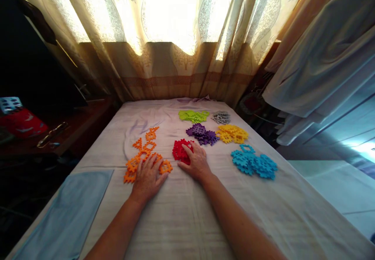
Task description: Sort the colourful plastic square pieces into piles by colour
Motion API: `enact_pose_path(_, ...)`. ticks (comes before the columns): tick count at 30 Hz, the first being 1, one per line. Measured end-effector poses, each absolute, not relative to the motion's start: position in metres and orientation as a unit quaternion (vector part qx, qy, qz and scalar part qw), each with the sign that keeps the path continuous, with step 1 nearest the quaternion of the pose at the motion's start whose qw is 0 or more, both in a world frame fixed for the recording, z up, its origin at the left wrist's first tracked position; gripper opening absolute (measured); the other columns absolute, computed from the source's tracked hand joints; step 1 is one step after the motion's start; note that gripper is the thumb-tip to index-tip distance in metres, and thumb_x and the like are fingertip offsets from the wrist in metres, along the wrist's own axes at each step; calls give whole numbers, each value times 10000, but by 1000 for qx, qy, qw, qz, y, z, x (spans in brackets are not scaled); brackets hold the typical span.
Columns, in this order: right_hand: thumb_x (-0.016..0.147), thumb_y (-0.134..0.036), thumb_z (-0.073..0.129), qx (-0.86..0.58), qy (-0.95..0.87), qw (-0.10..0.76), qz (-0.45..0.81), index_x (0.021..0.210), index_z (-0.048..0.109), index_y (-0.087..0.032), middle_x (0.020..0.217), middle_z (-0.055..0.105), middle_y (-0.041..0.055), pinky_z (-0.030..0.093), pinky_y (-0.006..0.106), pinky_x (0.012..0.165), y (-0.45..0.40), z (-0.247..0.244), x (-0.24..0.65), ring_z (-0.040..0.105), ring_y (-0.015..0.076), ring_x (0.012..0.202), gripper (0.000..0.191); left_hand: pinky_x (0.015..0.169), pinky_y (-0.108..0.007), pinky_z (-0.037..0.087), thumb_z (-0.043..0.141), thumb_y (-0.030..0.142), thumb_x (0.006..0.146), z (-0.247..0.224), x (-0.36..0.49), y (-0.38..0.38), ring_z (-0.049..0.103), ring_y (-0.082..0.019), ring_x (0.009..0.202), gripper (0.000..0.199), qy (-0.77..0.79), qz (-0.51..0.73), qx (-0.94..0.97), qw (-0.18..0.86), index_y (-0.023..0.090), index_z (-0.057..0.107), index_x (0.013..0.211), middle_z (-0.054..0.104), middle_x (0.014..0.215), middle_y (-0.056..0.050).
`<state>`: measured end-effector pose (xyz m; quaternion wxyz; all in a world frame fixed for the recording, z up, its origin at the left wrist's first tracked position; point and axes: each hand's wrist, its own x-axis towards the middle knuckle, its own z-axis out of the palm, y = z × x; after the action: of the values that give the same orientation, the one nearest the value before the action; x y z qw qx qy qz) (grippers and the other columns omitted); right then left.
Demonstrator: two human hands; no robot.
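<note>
My left hand [148,178] lies with fingers spread on a pile of orange notched pieces [133,164]; more orange pieces trail away from it toward the back. My right hand [197,161] rests at the right side of a red pile [180,150], its fingers apart and touching the pieces. Behind the red pile are purple pieces [202,134], with yellow pieces [233,133] to their right. A blue pile [253,163] sits farther right. Lime green pieces [193,115] and grey pieces [221,117] lie at the back.
A white cloth [181,221] covers the table. Folded light blue fabric [67,209] lies at its left edge. Curtains [170,65] hang behind, and pale garments [319,57] hang at the right. A dark screen [32,57] and a red container [23,123] stand at the left.
</note>
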<state>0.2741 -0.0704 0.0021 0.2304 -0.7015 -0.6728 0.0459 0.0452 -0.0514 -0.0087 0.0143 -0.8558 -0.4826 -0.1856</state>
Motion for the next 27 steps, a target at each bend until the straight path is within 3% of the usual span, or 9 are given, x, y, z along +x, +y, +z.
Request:
enact_pose_path(11,847,-510,632,-736,-638,220,52,1469,448,-266,1517,410,170,240,511,1118,18,3,227,353,324,1394,694,1169,-598,270,574,450,886,-11,46,-53,465,-322,1359,474,-484,-196,-853,-11,234,602,1306,570,1417,-131)
enact_pose_path(23,841,-513,632,-773,-582,253,24,1441,479,-242,1491,434,202,257,562,1072,98,-4,227,378,358,1357,676,1179,-590,278,585,475,885,-10,48,-57,458,-314,1363,476,-490,-204,-848,-18,257,595,1308,573,1416,-112)
enact_pose_path(27,842,-544,620,-753,-596,279,-27,1450,469,-218,1529,386,205,170,614,1108,99,-4,228,309,377,1405,706,1194,-596,247,591,460,885,-10,49,-57,446,-314,1375,471,-494,-205,-844,-33,261,593,1312,554,1436,-107)
